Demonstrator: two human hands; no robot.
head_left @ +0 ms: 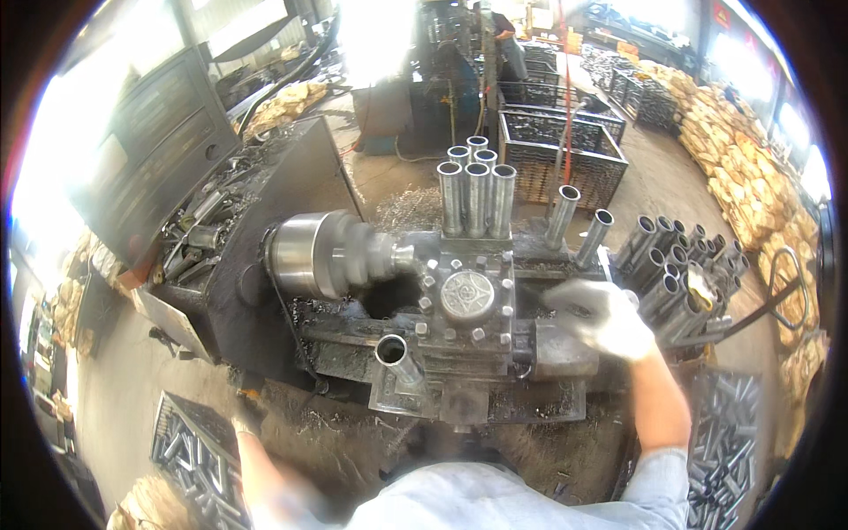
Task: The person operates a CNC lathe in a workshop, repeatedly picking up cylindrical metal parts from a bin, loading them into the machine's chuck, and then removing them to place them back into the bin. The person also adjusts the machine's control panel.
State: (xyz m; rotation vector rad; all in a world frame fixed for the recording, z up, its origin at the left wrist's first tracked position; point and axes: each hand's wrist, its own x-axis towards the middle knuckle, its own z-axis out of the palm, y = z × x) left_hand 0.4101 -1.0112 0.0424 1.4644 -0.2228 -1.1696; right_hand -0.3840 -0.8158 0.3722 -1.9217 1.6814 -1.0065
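Note:
A metal lathe spreads out before me, its round chuck (309, 254) at the left and its square tool post (466, 296) in the middle. My right hand (609, 322), in a white glove, is over the right part of the carriage, beside the tool post; motion smears its fingers. Low on the left, my left hand (249, 415) is by the front of the headstock, dark and too unclear for its fingers to show. One short steel tube (399, 360) stands on the carriage's near left corner. Several upright tubes (477, 196) are grouped behind the tool post.
More steel tubes (664, 291) crowd the right end of the machine. Crates of loose tubes lie low at the left (190, 446) and right (726, 450). Metal cage bins (565, 163) stand behind, and stacked sacks (742, 177) line the right side. Scrap parts (208, 221) top the headstock.

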